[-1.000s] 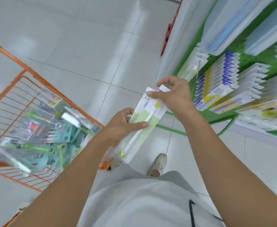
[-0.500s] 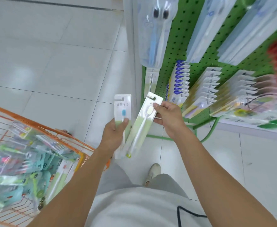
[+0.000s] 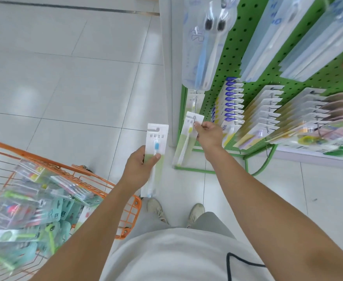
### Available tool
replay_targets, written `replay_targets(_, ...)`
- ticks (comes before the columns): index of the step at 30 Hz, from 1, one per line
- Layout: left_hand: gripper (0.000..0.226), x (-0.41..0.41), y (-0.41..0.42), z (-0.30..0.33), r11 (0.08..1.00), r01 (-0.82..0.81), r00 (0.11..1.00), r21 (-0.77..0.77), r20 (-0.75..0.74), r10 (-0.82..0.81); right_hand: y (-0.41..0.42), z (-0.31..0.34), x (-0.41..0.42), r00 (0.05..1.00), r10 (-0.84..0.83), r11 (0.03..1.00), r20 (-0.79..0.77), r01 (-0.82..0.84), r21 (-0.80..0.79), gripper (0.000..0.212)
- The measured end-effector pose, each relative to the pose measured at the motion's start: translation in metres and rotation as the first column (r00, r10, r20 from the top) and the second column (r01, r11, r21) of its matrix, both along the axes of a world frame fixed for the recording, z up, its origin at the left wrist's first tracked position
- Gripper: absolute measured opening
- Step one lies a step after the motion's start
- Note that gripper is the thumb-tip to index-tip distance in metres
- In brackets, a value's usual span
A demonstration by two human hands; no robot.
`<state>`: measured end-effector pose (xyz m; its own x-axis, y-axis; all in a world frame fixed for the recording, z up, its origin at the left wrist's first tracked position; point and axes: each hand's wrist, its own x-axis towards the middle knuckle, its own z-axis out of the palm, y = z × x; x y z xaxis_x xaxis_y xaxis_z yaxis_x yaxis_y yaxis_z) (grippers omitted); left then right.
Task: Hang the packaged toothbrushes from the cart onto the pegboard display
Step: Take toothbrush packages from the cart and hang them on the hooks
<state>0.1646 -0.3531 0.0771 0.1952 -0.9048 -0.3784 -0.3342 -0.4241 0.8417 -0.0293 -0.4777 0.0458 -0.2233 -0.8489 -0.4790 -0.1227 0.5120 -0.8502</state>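
- Green pegboard (image 3: 237, 63) stands on your right, its pegs carrying rows of hanging packs.
- Orange wire cart (image 3: 109, 185) sits on your left, piled with packaged toothbrushes (image 3: 34, 209).
- Your left hand (image 3: 140, 169) grips a blue toothbrush pack (image 3: 157, 142) upright, thumb across its front.
- Your right hand (image 3: 208, 134) pinches the top of a yellow toothbrush pack (image 3: 186, 142) at the tip of a low peg (image 3: 195, 106).

head-worn view, looking steeply down, close
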Motion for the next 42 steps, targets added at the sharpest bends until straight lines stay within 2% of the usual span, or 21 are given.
replay_targets(4, 0.021, -0.002, -0.002, -0.007, 0.999, 0.026, 0.998, 0.02, -0.065, -0.025, -0.027, -0.001, 0.015, 0.991, -0.133, 0.99, -0.001, 0.133, 0.051, 0.039)
replay_targets(7, 0.023, -0.004, -0.001, -0.01, 0.999, 0.05, 0.996, 0.007, -0.069, -0.049, -0.046, -0.001, 0.02, 0.984, -0.177, 0.976, 0.028, 0.172, 0.131, 0.036)
replay_targets(10, 0.021, -0.007, -0.002, -0.012, 0.996, 0.089, 0.993, -0.001, -0.073, -0.089, -0.053, 0.005, 0.017, 0.956, -0.24, 0.959, 0.169, 0.206, 0.195, 0.036)
replay_targets(14, 0.019, -0.012, -0.013, -0.018, 0.995, 0.095, 0.994, 0.008, -0.064, -0.094, -0.023, 0.03, 0.012, 0.899, -0.316, 0.944, 0.304, 0.263, 0.201, 0.024)
replay_targets(16, 0.012, -0.018, -0.019, -0.019, 0.994, 0.109, 0.993, 0.013, -0.047, -0.108, 0.012, 0.038, 0.011, 0.9, -0.293, 0.954, 0.324, 0.25, 0.168, 0.019)
replay_targets(18, 0.01, -0.026, -0.026, -0.02, 0.988, 0.15, 0.988, 0.02, -0.041, -0.15, 0.046, 0.044, 0.011, 0.919, -0.172, 0.983, 0.354, 0.14, 0.116, 0.02)
replay_targets(20, 0.017, -0.034, -0.032, -0.021, 0.98, 0.197, 0.979, 0.012, -0.059, -0.196, 0.067, 0.049, 0.008, 0.946, 0.028, 0.999, 0.322, -0.036, 0.02, 0.013)
replay_targets(22, 0.023, -0.042, -0.036, -0.022, 0.972, 0.235, 0.97, 0.017, -0.061, -0.234, 0.07, 0.049, 0.002, 0.966, 0.119, 0.993, 0.23, -0.111, -0.05, 0.005)
replay_targets(26, 0.023, -0.058, -0.043, -0.026, 0.96, 0.277, 0.96, 0.048, 0.026, -0.279, 0.054, 0.037, -0.015, 0.98, 0.108, 0.993, 0.164, -0.098, -0.067, 0.009)
replay_targets(28, 0.024, -0.062, -0.044, -0.026, 0.966, 0.245, 0.966, 0.087, 0.065, -0.251, 0.045, 0.029, -0.019, 0.989, 0.099, 0.993, 0.107, -0.091, -0.079, 0.015)
replay_targets(33, 0.042, -0.045, -0.036, -0.029, 0.976, 0.151, 0.981, 0.156, 0.094, -0.167, 0.018, 0.005, -0.013, 0.993, 0.113, 0.991, 0.033, -0.11, -0.079, 0.023)
replay_targets(40, 0.029, -0.015, -0.019, -0.03, 0.982, 0.025, 0.996, 0.19, 0.08, -0.041, -0.011, -0.008, 0.002, 1.0, 0.0, 0.997, -0.025, -0.002, -0.079, 0.03)
replay_targets(42, 0.027, -0.013, -0.012, -0.028, 0.983, -0.003, 0.997, 0.186, 0.082, -0.012, -0.018, -0.006, 0.008, 0.999, -0.039, 0.996, -0.009, 0.038, -0.081, 0.022)
